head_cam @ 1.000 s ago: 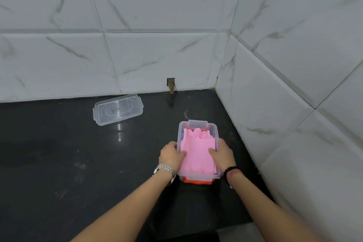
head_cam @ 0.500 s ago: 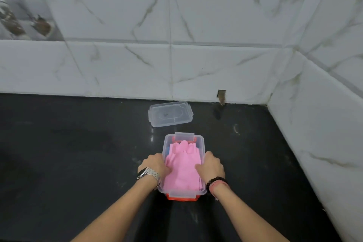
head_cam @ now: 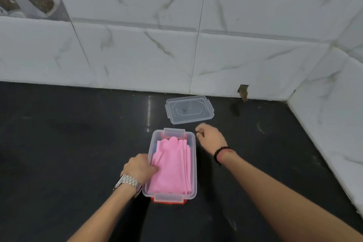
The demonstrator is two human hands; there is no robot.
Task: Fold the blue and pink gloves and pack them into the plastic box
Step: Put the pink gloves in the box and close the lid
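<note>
far left: dark counter (head_cam: 59, 143), bare and glossy, backed by white marbled wall tiles (head_cam: 137, 55). next, left hand (head_cam: 139, 167), silver watch (head_cam: 127, 182) on the wrist, resting on the left rim of the plastic box (head_cam: 193, 163), thumb hooked over the edge and pressed onto the pink gloves (head_cam: 172, 167); other fingers curled loosely down the outside of the wall, not clamped around anything that shows. then the box itself, clear, lying lengthwise away from the body, a clasp flap at the far end and another at the near end, an orange-red base showing under the near edge. inside, pink gloves folded flat, filling most of the box, fingertips pointing to the far end. a sliver of blue glove (head_cam: 156, 148) just visible under the pink, against the left wall near the far corner; hard to tell how it is folded. beyond the box, just apart from it, clear lid (head_cam: 189, 109) lying flat on the counter near the wall. to the right of the box, right hand (head_cam: 211, 136), dark bead bracelet (head_cam: 220, 153) on the wrist, held above the counter between box and lid, touching neither, fingers curled loosely inward with nothing in them. far right: side wall of the same white tile meeting the back wall in a corner.
</note>
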